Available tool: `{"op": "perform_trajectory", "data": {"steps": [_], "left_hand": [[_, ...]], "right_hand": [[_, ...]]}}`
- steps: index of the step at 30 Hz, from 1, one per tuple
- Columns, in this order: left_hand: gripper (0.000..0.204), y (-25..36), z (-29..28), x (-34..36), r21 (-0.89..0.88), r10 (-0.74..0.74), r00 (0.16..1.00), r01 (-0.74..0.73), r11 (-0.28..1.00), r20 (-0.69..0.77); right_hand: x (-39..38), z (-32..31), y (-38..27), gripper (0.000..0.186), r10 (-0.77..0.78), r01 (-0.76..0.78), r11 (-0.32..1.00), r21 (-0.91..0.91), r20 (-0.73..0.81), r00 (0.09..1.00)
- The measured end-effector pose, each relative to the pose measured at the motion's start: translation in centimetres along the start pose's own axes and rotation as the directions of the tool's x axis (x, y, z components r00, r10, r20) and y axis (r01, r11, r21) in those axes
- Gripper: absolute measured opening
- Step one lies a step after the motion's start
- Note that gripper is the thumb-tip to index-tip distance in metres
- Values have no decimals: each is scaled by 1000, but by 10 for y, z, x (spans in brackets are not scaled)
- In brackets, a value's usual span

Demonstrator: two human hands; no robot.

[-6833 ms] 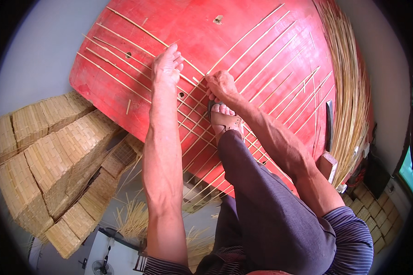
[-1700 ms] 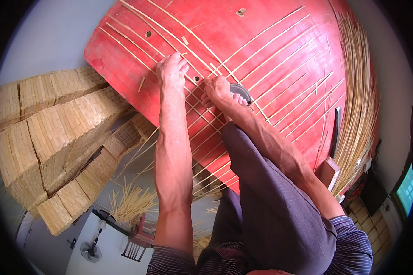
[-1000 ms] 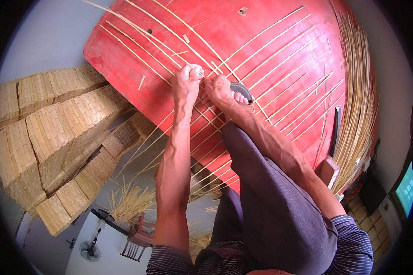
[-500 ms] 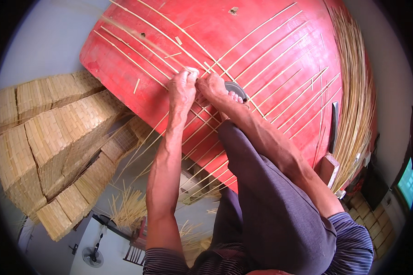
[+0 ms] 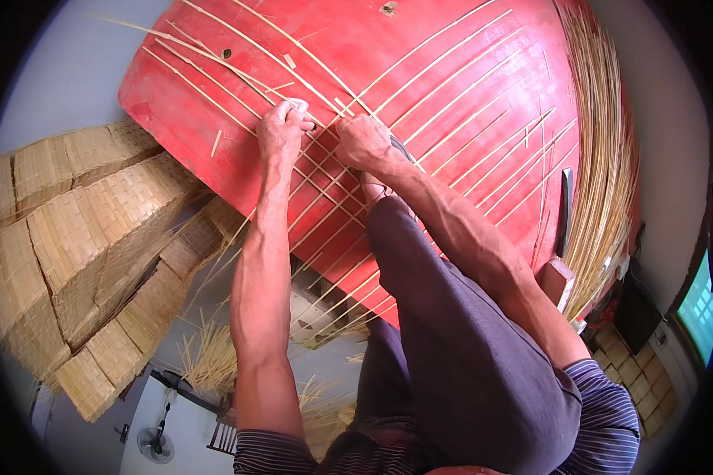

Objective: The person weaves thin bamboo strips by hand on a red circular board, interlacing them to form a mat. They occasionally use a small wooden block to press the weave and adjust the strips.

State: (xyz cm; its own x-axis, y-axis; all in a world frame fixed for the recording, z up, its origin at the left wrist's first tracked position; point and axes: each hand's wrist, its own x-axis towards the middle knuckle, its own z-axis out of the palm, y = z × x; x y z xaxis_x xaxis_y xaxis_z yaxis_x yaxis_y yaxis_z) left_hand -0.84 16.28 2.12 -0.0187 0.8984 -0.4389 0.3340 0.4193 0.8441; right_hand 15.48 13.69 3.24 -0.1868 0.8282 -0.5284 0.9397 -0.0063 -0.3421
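My left hand (image 5: pixel 283 131), fingers curled, grips a pale bamboo strip (image 5: pixel 245 75) running toward the upper left over the red board (image 5: pixel 444 79). Just right of it, my right hand (image 5: pixel 364 142) is closed at the crossing strips of an open lattice (image 5: pixel 329 178), its fingertips mostly hidden; it seems to pinch a strip there. My bare foot (image 5: pixel 372 188) in a dark sandal is planted on the lattice beneath my right hand, partly covered by it and by my trouser leg. More thin strips lie in parallel rows across the board on either side.
Woven bamboo stacks (image 5: pixel 103 229) stand at the left. A long bundle of fine strips (image 5: pixel 598 134) lines the board's right edge, beside a dark blade (image 5: pixel 565 212) and a wooden block (image 5: pixel 556 283). Loose strips (image 5: pixel 210 356) are on the floor below, near a fan (image 5: pixel 154 443).
Over the last second my left hand moved in toward my right, then back leftward and up, and the long strip it holds shifted. My right hand stays at the crossing.
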Motion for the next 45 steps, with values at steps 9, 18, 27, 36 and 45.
{"op": "perform_trajectory", "data": {"steps": [9,18,27,36,45], "left_hand": [[26,3,5,1,3,-23,1000,23,1000,-18],[27,0,5,2,-13,16,1000,-16,1000,-22],[28,-2,-4,-3,5,-13,999,13,1000,-30],[31,2,-12,3,-319,-128,986,87,944,-111],[34,-6,-32,14,-340,-265,948,194,920,-177]], "right_hand": [[-4,-7,-5,24,8,-9,1000,23,23,1000],[-11,-3,-2,26,3,1,998,66,-65,998],[-3,12,-7,23,-97,104,992,64,-101,990],[-16,-6,-34,31,213,-308,651,693,223,951],[-10,14,-46,36,251,-349,504,790,252,934]]}}
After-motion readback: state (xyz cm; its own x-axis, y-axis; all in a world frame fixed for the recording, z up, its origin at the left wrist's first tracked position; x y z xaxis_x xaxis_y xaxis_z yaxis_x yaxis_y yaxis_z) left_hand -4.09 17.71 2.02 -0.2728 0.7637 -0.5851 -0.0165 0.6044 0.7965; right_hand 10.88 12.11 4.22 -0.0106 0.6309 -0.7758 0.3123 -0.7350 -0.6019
